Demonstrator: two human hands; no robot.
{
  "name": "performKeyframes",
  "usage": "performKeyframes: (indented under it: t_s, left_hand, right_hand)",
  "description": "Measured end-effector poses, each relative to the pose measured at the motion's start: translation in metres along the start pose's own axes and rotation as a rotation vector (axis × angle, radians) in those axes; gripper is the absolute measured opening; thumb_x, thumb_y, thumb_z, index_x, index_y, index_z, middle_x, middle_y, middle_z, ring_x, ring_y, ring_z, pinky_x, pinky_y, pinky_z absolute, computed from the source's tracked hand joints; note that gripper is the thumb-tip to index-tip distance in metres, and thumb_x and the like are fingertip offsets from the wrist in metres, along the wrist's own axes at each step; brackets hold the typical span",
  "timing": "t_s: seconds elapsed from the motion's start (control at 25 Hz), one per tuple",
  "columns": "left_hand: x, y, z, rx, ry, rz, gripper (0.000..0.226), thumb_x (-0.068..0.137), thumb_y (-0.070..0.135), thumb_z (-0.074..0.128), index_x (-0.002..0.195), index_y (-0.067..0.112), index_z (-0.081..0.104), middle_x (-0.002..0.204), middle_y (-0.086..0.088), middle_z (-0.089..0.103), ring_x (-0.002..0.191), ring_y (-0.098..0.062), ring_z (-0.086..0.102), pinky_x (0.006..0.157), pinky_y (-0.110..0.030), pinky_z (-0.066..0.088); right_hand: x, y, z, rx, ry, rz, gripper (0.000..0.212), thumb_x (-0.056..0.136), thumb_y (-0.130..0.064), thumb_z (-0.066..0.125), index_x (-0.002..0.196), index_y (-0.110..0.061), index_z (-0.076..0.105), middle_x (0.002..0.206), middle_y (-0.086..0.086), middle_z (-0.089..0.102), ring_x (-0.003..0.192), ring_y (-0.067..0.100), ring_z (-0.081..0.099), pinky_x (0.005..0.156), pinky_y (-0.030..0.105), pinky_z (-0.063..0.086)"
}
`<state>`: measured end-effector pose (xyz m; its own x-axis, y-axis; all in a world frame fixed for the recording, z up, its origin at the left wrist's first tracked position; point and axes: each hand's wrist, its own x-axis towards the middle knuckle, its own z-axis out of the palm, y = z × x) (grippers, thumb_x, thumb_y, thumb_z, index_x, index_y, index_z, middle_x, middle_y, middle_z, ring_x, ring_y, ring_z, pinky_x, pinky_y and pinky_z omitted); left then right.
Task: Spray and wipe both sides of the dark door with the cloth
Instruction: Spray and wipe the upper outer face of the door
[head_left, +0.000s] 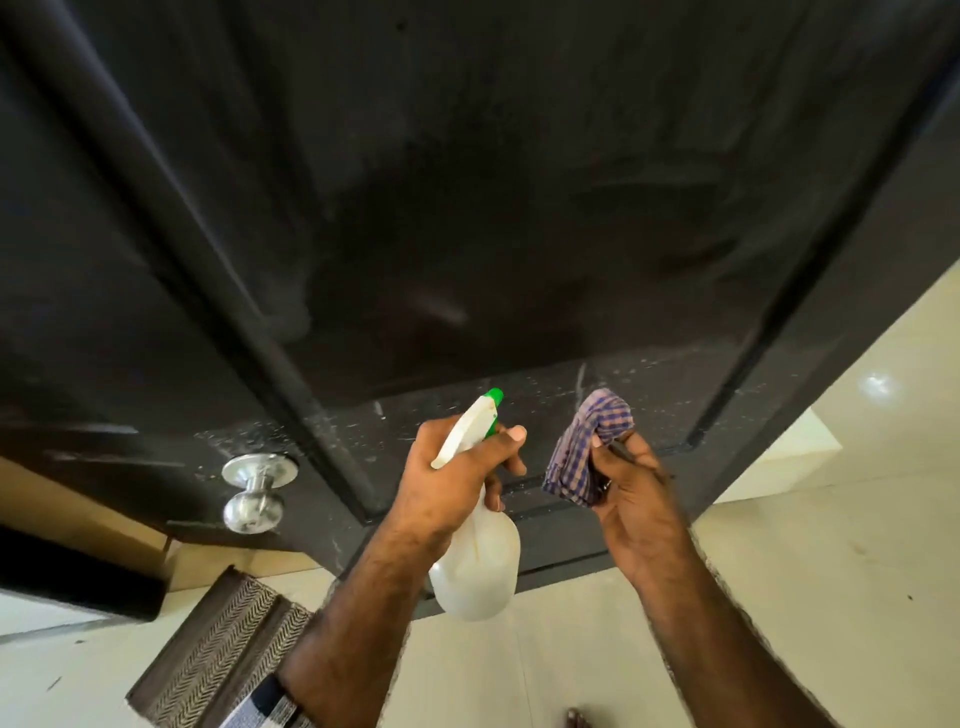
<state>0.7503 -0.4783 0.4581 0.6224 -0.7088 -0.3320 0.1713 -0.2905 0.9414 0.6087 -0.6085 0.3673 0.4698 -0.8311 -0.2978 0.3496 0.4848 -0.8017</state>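
The left hand (457, 467) grips the light, rigid spray bottle (478, 561) by its neck; the right hand (631, 499) pinches the soft, bunched cloth (587, 447) near the dark door (467, 208).

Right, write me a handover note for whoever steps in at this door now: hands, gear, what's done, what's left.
Left hand: grips the white spray bottle, green nozzle aimed at the door, a finger at the trigger.
Right hand: holds the bunched checked cloth, just off the door.
Dark door: droplets speckle the band at hand height, from near the steel knob across to the right; smeared streaks show higher up the panel.
Done: this face looks sprayed and partly wiped.
Left: wipe the droplet band and the lower panel, then likely the other side, which is not visible.
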Motion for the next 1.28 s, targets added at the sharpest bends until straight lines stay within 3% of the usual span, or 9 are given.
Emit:
performKeyframes:
  t_s: [0.2,0.28,0.4,0.68,0.76,0.92,1.0,1.16,1.28]
  left_hand:
    - [0.001,-0.032,-0.048,-0.042,0.059,0.106,0.029,0.090,0.033,0.081,0.110,0.027,0.062,0.081,-0.002,0.077,0.056,-0.014,0.062,0.062,-0.030,0.060]
    - [0.006,-0.047,-0.058,-0.035,0.036,0.155,0.019,0.092,0.031,0.079,0.104,0.021,0.069,0.080,-0.004,0.077,0.056,-0.014,0.062,0.062,-0.029,0.059]
    - [0.017,-0.070,-0.060,-0.020,-0.045,0.251,0.014,0.094,0.028,0.076,0.094,0.014,0.074,0.080,-0.009,0.077,0.055,-0.020,0.061,0.062,-0.033,0.058]
    - [0.029,-0.130,-0.014,0.005,-0.250,0.438,0.020,0.090,0.028,0.078,0.096,0.009,0.074,0.086,-0.018,0.076,0.054,-0.027,0.058,0.069,-0.044,0.059]
    - [0.036,-0.132,0.008,0.002,-0.320,0.468,0.029,0.087,0.029,0.080,0.103,0.007,0.072,0.089,-0.021,0.076,0.054,-0.027,0.055,0.069,-0.045,0.057]
    - [0.058,-0.125,0.077,0.064,-0.362,0.580,0.030,0.089,0.029,0.079,0.098,0.001,0.071,0.090,-0.022,0.077,0.052,-0.025,0.054,0.069,-0.045,0.055]
    - [0.072,-0.123,0.122,0.058,-0.371,0.597,0.036,0.088,0.030,0.081,0.110,0.003,0.069,0.091,-0.022,0.078,0.051,-0.024,0.054,0.064,-0.043,0.055]
    - [0.101,-0.109,0.204,0.027,-0.380,0.533,0.052,0.083,0.028,0.084,0.125,0.006,0.060,0.089,-0.022,0.077,0.049,-0.021,0.054,0.060,-0.039,0.052]
    - [0.108,-0.101,0.253,0.024,-0.372,0.444,0.058,0.084,0.018,0.081,0.133,0.014,0.052,0.075,-0.017,0.071,0.049,-0.020,0.054,0.055,-0.035,0.052]
  right_hand:
    - [-0.008,0.036,0.032,0.161,-0.115,-0.014,0.042,0.088,-0.011,0.064,0.128,-0.018,0.074,0.128,0.009,0.077,0.112,0.025,0.074,0.091,0.037,0.064]
    - [-0.004,0.049,0.033,0.236,-0.187,-0.004,0.056,0.079,-0.013,0.084,0.135,-0.016,0.073,0.140,0.013,0.071,0.124,0.029,0.071,0.100,0.043,0.062]
    - [0.004,0.070,0.017,0.365,-0.295,-0.019,0.107,0.049,-0.024,0.111,0.145,-0.010,0.065,0.143,0.017,0.069,0.129,0.033,0.069,0.092,0.048,0.065]
    - [0.033,0.129,-0.060,0.492,-0.336,-0.254,0.120,0.045,-0.031,0.112,0.151,-0.007,0.059,0.143,0.020,0.068,0.128,0.033,0.070,0.088,0.047,0.066]
    - [0.043,0.124,-0.076,0.451,-0.313,-0.389,0.103,0.052,-0.031,0.108,0.144,-0.012,0.066,0.136,0.017,0.073,0.122,0.032,0.073,0.088,0.048,0.067]
    - [0.078,0.084,-0.112,0.383,-0.148,-0.669,0.020,0.096,-0.004,0.065,0.111,-0.015,0.073,0.098,0.007,0.079,0.083,0.019,0.075,0.082,0.041,0.060]
    - [0.103,0.054,-0.135,0.336,-0.097,-0.756,0.020,0.103,0.002,0.059,0.102,-0.015,0.070,0.084,0.002,0.076,0.072,0.014,0.072,0.071,0.032,0.059]
    - [0.148,-0.005,-0.185,0.235,0.089,-0.852,0.009,0.104,-0.006,0.066,0.109,-0.009,0.072,0.100,0.014,0.077,0.091,0.025,0.073,0.087,0.042,0.059]
    - [0.160,-0.038,-0.229,0.200,0.208,-0.905,0.008,0.105,-0.009,0.067,0.109,-0.012,0.073,0.096,0.006,0.078,0.088,0.017,0.073,0.081,0.033,0.061]
